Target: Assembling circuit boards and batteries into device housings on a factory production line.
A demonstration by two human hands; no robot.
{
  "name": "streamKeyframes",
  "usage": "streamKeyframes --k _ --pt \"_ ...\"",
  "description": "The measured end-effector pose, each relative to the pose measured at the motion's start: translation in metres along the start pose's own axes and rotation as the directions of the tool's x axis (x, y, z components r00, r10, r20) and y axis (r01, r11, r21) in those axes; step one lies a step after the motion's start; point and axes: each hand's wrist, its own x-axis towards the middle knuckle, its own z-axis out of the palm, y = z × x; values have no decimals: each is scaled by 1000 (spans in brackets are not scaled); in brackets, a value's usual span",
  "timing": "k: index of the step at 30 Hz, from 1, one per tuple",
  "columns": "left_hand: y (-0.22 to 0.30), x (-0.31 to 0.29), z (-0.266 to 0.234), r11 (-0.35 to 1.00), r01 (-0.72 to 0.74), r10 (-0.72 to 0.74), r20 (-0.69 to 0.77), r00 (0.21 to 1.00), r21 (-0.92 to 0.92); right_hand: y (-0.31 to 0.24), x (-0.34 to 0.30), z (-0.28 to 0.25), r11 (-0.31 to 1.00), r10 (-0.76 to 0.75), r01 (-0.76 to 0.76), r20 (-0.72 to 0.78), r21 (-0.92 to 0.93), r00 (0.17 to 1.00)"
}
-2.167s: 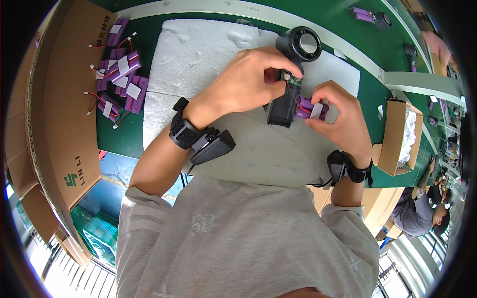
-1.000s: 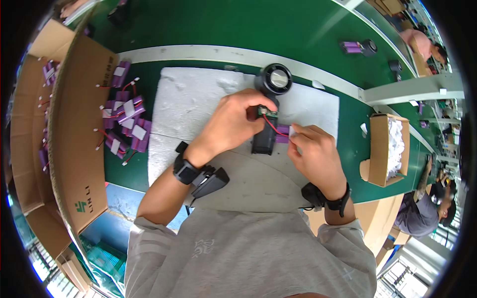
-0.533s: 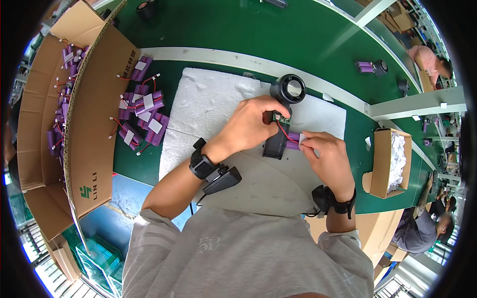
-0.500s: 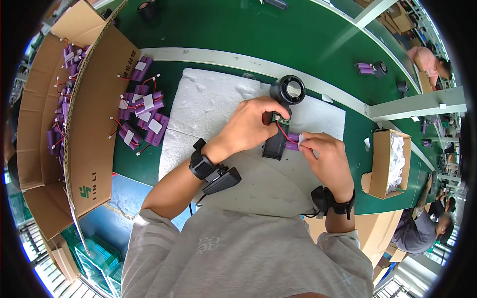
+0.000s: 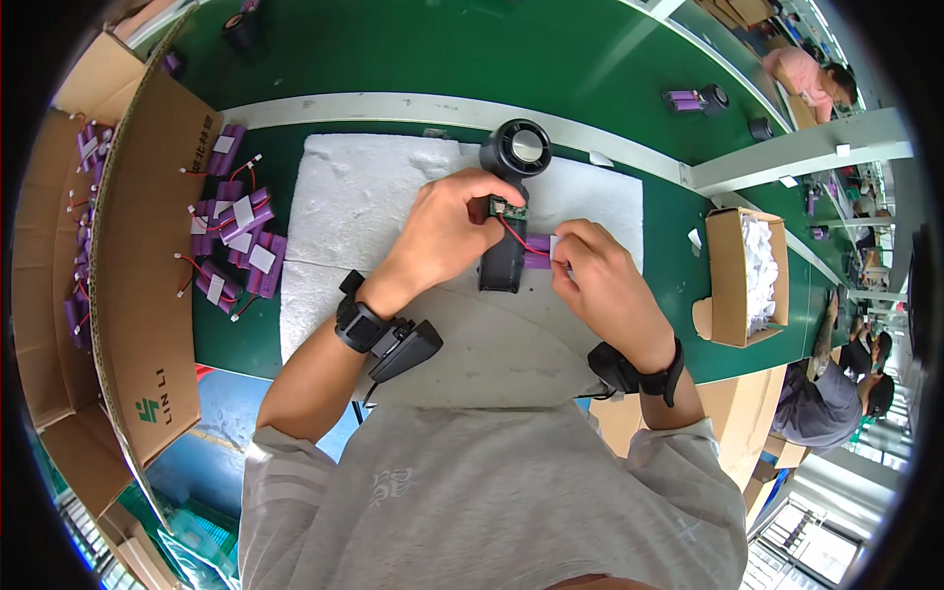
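Note:
A black handheld fan (image 5: 500,267) with a round head lies on a white foam sheet (image 5: 364,187), its handle toward me. My left hand (image 5: 428,231) grips the fan's neck between thumb and fingers, beside a small green circuit board (image 5: 512,209). Red wire runs from the board to a purple battery pack (image 5: 537,252) just right of the handle. The thumb and fingers of my right hand (image 5: 610,285) pinch the pack's right end at a white patch (image 5: 556,245). Part of the pack is hidden by these fingers.
Several purple battery packs (image 5: 239,218) with wires lie at left, against a tall cardboard box (image 5: 162,295) holding more. A small carton (image 5: 727,280) of white pieces stands at right. Beyond the foam runs a white rail (image 5: 374,107). A person in pink (image 5: 798,74) sits far right.
The whole view has shifted, so the bench and hands appear farther left and slightly higher. Both hands keep their hold on the fan and battery pack, with little visible change between them.

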Motion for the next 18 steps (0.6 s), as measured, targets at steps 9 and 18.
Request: streamKeyframes --k 9,18 --pt "0 -1 -2 1000 7 -7 -2 1000 3 16 -3 -3 959 45 -65 79 275 996" --pt "0 -1 -3 999 37 -37 24 999 20 61 -18 -45 850 259 -242 30 468 965"
